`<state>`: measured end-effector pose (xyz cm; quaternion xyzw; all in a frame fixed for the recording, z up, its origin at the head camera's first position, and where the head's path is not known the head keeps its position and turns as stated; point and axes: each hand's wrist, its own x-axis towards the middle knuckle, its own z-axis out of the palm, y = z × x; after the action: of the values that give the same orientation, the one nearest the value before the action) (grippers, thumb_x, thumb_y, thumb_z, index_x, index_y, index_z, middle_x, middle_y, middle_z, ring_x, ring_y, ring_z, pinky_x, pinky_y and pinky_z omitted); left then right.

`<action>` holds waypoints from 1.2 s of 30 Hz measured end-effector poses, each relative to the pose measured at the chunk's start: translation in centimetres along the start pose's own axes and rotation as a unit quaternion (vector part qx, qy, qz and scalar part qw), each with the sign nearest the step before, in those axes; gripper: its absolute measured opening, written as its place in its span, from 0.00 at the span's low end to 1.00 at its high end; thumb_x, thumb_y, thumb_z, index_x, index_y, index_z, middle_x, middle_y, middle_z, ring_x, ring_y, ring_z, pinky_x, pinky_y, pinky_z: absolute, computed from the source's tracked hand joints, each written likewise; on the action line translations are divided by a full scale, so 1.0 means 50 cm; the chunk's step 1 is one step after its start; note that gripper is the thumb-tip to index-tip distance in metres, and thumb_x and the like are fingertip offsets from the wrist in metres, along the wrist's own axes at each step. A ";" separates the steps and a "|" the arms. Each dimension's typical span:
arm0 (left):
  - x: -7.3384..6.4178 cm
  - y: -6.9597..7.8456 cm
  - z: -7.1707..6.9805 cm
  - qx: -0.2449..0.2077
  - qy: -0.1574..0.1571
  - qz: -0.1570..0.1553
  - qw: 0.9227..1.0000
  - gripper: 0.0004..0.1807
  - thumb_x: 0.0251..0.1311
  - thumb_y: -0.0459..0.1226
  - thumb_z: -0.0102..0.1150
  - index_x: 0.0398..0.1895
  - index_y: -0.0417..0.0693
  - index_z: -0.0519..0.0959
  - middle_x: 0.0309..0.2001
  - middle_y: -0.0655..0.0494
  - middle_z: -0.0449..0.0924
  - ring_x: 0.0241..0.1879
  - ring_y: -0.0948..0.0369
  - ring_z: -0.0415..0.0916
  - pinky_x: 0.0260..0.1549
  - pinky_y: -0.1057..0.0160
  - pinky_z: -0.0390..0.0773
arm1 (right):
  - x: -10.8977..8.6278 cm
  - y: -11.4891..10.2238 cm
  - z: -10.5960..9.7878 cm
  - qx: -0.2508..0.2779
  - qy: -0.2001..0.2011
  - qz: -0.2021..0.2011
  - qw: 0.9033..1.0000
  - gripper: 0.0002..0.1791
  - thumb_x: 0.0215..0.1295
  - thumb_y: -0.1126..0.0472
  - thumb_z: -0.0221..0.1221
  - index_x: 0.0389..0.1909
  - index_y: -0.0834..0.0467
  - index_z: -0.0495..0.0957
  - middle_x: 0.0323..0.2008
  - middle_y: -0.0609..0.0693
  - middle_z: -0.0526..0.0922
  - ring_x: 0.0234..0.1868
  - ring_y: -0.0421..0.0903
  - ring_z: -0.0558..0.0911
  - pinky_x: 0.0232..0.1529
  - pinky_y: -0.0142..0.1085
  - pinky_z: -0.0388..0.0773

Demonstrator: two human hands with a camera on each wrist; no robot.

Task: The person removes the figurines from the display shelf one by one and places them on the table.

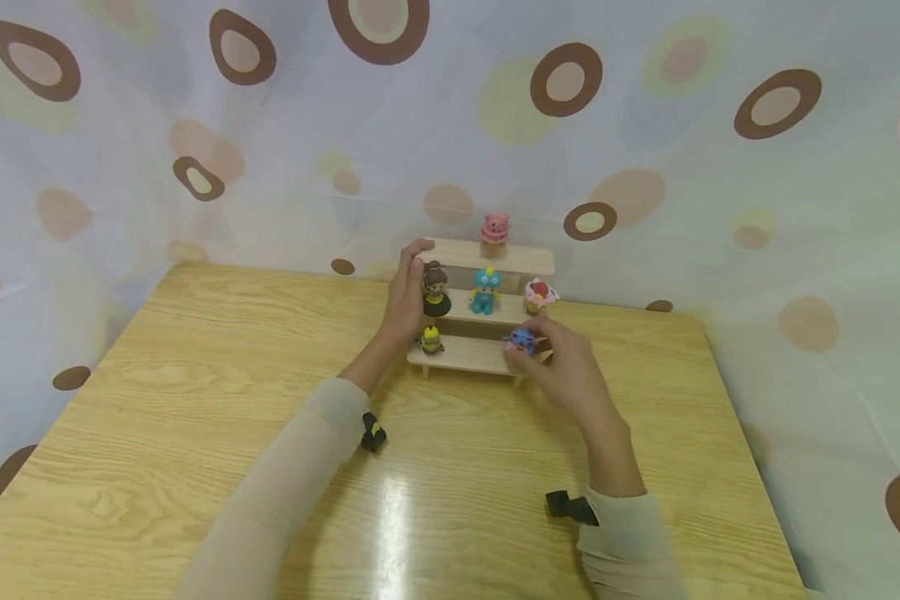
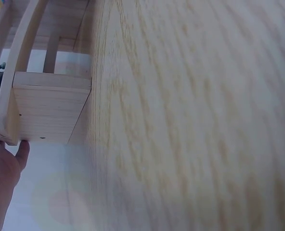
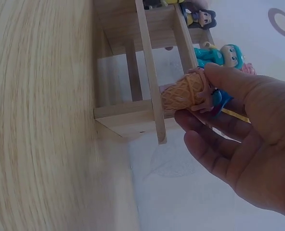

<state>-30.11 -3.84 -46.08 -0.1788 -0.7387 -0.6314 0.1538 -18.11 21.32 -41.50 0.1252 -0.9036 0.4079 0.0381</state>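
Note:
A three-tier wooden display stand (image 1: 465,356) stands on the table near the patterned cloth. My left hand (image 1: 403,307) holds the stand's left end, fingers at the end of the top tier; the left wrist view shows a fingertip by the stand's end panel (image 2: 51,106). On the lowest tier's right end, my right hand (image 1: 573,375) pinches a blue figurine (image 1: 522,340) with a waffle-cone base (image 3: 183,94). A yellow minion figurine (image 1: 431,340) stands at that tier's left end. Above are a brown-haired doll (image 1: 436,287), a teal figurine (image 1: 485,292) and a pink-and-white cone figurine (image 1: 538,295).
A pink figurine (image 1: 495,229) on a cone base tops the stand. Black straps show at the left cuff (image 1: 372,432) and right cuff (image 1: 572,507). The wooden table (image 1: 195,400) meets a dotted cloth (image 1: 300,150) behind and at the sides.

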 end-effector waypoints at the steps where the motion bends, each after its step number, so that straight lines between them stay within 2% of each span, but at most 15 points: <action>1: -0.001 0.000 0.000 0.002 -0.001 0.000 1.000 0.23 0.85 0.32 0.26 0.74 0.40 0.64 0.75 0.40 0.67 0.68 0.43 0.69 0.70 0.42 0.65 | -0.002 -0.001 0.001 0.002 -0.001 0.001 1.000 0.16 0.71 0.55 0.70 0.55 0.57 0.82 0.46 0.51 0.87 0.43 0.53 0.86 0.44 0.48 0.86; 6: -0.004 -0.003 -0.002 0.010 -0.007 0.004 1.000 0.22 0.88 0.42 0.27 0.74 0.48 0.65 0.74 0.47 0.68 0.66 0.48 0.70 0.69 0.45 0.67 | -0.004 -0.012 0.013 0.019 -0.014 -0.004 1.000 0.17 0.71 0.56 0.70 0.55 0.59 0.83 0.47 0.53 0.87 0.43 0.53 0.87 0.46 0.49 0.86; 10: -0.007 -0.006 -0.016 0.019 -0.001 0.001 1.000 0.31 0.85 0.59 0.24 0.74 0.52 0.64 0.74 0.49 0.68 0.64 0.49 0.71 0.66 0.46 0.69 | 0.008 -0.031 0.043 0.016 -0.034 -0.029 0.999 0.15 0.71 0.55 0.70 0.53 0.57 0.84 0.44 0.50 0.87 0.43 0.49 0.86 0.47 0.47 0.86; 13: -0.008 -0.004 -0.027 0.024 0.005 -0.002 1.000 0.35 0.82 0.63 0.23 0.75 0.52 0.63 0.75 0.50 0.67 0.64 0.49 0.71 0.66 0.45 0.69 | 0.016 -0.056 0.073 0.013 -0.058 -0.051 0.997 0.13 0.71 0.54 0.70 0.50 0.56 0.84 0.43 0.47 0.87 0.44 0.46 0.85 0.47 0.43 0.86; 16: -0.008 -0.006 -0.031 0.020 0.006 0.003 1.000 0.33 0.84 0.60 0.23 0.75 0.51 0.63 0.76 0.50 0.66 0.65 0.49 0.70 0.67 0.45 0.68 | 0.014 -0.082 0.099 0.006 -0.082 -0.070 0.994 0.12 0.71 0.54 0.70 0.48 0.55 0.84 0.42 0.45 0.86 0.43 0.44 0.84 0.47 0.41 0.84; 22: -0.005 -0.012 -0.019 0.013 0.001 0.009 1.000 0.30 0.85 0.57 0.24 0.74 0.52 0.64 0.75 0.49 0.68 0.65 0.48 0.71 0.66 0.45 0.69 | -0.007 -0.114 0.150 -0.014 -0.113 -0.080 0.990 0.13 0.70 0.53 0.71 0.49 0.55 0.85 0.43 0.43 0.86 0.42 0.41 0.83 0.47 0.43 0.84; 26: -0.003 -0.010 -0.006 0.001 0.003 0.002 1.000 0.24 0.88 0.45 0.25 0.74 0.48 0.64 0.72 0.45 0.69 0.63 0.46 0.73 0.65 0.45 0.69 | -0.017 -0.120 0.185 -0.037 -0.128 -0.076 0.988 0.12 0.71 0.52 0.70 0.49 0.53 0.85 0.43 0.41 0.86 0.42 0.39 0.82 0.48 0.39 0.82; 30: -0.003 -0.005 0.005 -0.009 0.010 -0.003 1.000 0.23 0.85 0.34 0.24 0.74 0.42 0.63 0.72 0.38 0.68 0.62 0.40 0.72 0.64 0.41 0.67 | -0.025 -0.123 0.210 -0.060 -0.135 -0.093 0.985 0.13 0.70 0.51 0.70 0.49 0.53 0.85 0.45 0.42 0.87 0.44 0.39 0.83 0.48 0.38 0.81; 33: -0.004 -0.004 0.007 -0.006 0.012 -0.007 1.000 0.24 0.84 0.32 0.24 0.75 0.41 0.63 0.72 0.36 0.68 0.62 0.39 0.72 0.65 0.40 0.67 | -0.028 -0.125 0.222 -0.064 -0.137 -0.108 0.983 0.14 0.70 0.51 0.71 0.49 0.54 0.85 0.45 0.44 0.87 0.44 0.40 0.83 0.48 0.38 0.81; 36: -0.005 -0.004 0.005 0.003 0.008 -0.005 1.000 0.23 0.86 0.36 0.24 0.75 0.45 0.63 0.72 0.40 0.69 0.62 0.42 0.73 0.65 0.41 0.68 | -0.030 -0.126 0.228 -0.064 -0.137 -0.114 0.982 0.14 0.69 0.53 0.72 0.49 0.55 0.85 0.43 0.44 0.87 0.43 0.40 0.83 0.47 0.38 0.82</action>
<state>-29.99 -3.66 -46.40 -0.1693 -0.7406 -0.6311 0.1567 -14.69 9.11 -44.75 0.2789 -0.9045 0.3209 -0.0320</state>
